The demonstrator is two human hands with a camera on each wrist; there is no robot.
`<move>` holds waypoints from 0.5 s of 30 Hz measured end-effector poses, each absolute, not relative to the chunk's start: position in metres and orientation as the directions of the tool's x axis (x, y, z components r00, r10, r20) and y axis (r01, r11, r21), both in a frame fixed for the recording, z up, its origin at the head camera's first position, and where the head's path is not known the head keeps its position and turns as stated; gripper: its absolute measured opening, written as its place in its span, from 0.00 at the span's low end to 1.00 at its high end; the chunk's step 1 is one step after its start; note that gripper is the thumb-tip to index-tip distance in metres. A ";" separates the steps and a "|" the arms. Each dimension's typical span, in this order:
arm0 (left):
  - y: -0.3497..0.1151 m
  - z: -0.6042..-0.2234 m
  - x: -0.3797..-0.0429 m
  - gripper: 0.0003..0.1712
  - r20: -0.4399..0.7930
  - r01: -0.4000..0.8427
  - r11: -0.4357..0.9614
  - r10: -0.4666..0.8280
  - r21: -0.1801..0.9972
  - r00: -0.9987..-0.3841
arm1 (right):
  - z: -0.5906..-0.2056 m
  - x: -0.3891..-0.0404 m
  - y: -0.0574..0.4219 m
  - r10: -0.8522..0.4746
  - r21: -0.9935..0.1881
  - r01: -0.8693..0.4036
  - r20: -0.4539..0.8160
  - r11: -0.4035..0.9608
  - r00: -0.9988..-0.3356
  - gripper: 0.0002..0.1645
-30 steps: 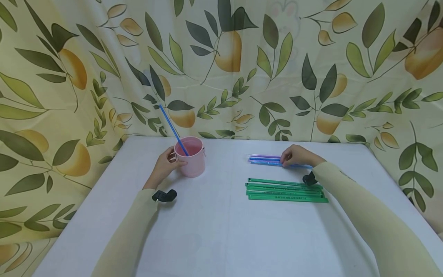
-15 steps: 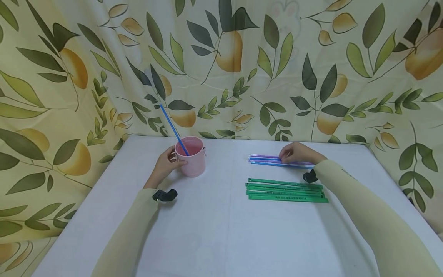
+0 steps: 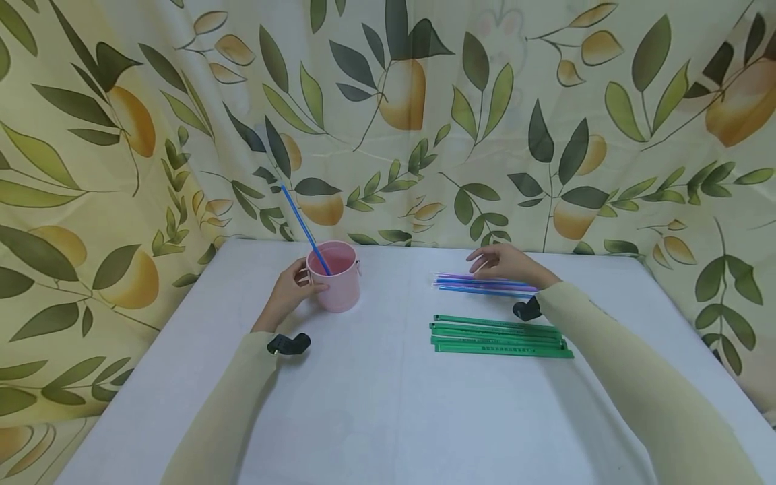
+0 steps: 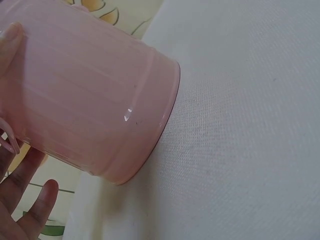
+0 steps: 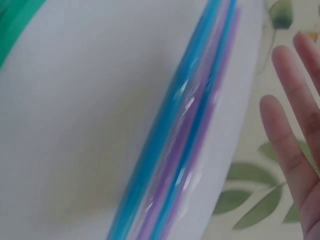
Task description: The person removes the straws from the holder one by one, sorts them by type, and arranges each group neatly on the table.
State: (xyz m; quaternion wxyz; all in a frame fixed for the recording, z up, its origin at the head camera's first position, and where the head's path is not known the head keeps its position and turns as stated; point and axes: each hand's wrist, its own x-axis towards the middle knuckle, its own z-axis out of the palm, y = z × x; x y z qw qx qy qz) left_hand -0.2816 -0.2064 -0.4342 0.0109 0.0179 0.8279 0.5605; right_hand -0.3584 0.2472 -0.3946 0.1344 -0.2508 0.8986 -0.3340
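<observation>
My left hand [image 3: 289,289] grips a small pink bucket [image 3: 341,289] at its left side, thumb on the front wall. The bucket stands upright, and a blue straw [image 3: 306,229] leans in it toward the left. In the left wrist view, the thumb lies on the bucket [image 4: 95,90] and several fingers spread beside its small handle [image 4: 9,137]. Over a row of blue and purple straws [image 3: 485,289], my right hand [image 3: 506,264] hovers with nothing in it. The right wrist view has its fingers [image 5: 287,130] extended, apart from the glossy straws [image 5: 175,130].
Several green printed strips [image 3: 497,339] lie side by side in front of the straws. A white cloth [image 3: 388,404] covers the table, and a curtain with fruit and leaves [image 3: 388,135] hangs along its back edge. Each wrist wears a black device [image 3: 289,343].
My right hand, earlier with its fingers down at the straws, has lifted, loosened its fingers and moved a little left. The left hand and bucket hold still.
</observation>
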 end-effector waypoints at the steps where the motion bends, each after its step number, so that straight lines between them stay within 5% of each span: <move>1: -0.206 -0.434 -0.282 0.46 0.001 0.017 0.370 0.043 0.929 -0.999 | -0.392 -0.356 0.243 -0.539 -0.678 -0.364 -0.056 0.638 -0.841 0.25; 15: -0.207 -0.434 -0.281 0.47 0.004 0.019 0.357 0.043 0.934 -0.999 | -0.356 -0.343 0.171 -0.455 -0.779 -0.374 0.129 0.503 -0.881 0.25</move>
